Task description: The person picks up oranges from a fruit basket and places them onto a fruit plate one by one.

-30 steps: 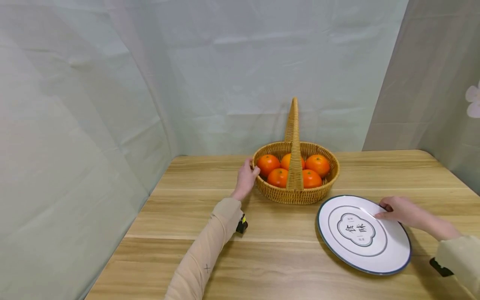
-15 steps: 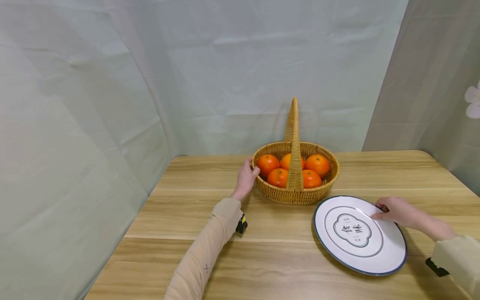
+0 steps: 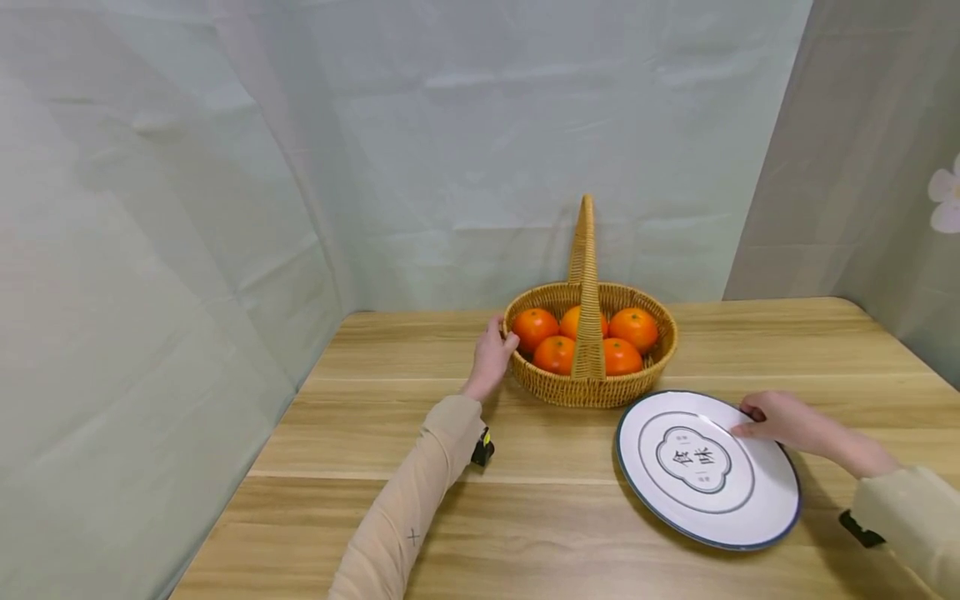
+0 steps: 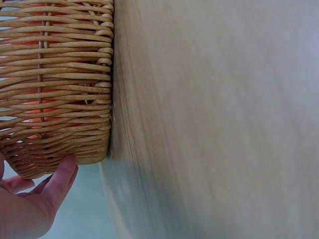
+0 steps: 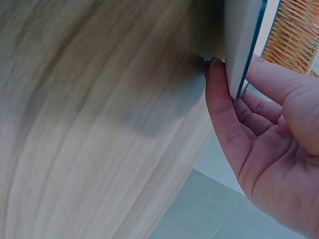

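Since the earlier frames, the plate (image 3: 708, 471) and the right hand (image 3: 791, 423) have moved left together, while the left hand (image 3: 492, 358) and the basket (image 3: 551, 390) have kept their places.

Nearest are two pale sleeves: the left sleeve (image 3: 405, 517), with a small dark cross on it, and the right sleeve (image 3: 907, 517). Each has a black device under the wrist.

Next comes the plate, face up over the wood table (image 3: 555, 525), white with a blue rim and a dark printed emblem. It lies to the left of the right hand, which pinches its far right edge, thumb on top and fingers beneath. The right wrist view shows that edge raised off the wood, with a shadow below; whether any other part touches the table, I cannot tell. The rest of the plate extends leftward and toward the person from the grip.

Beyond, the basket stands upright near the table's back edge, just past the plate's far rim. The left hand holds its left end, thumb on the near side, fingers round the outer wall. Inside sit five oranges (image 3: 555, 356), two partly hidden by the tall handle (image 3: 588, 275).

Farthest back hangs pale cloth (image 3: 487, 167), with a darker panel (image 3: 802, 167) and a light flower (image 3: 948, 200) at the right.
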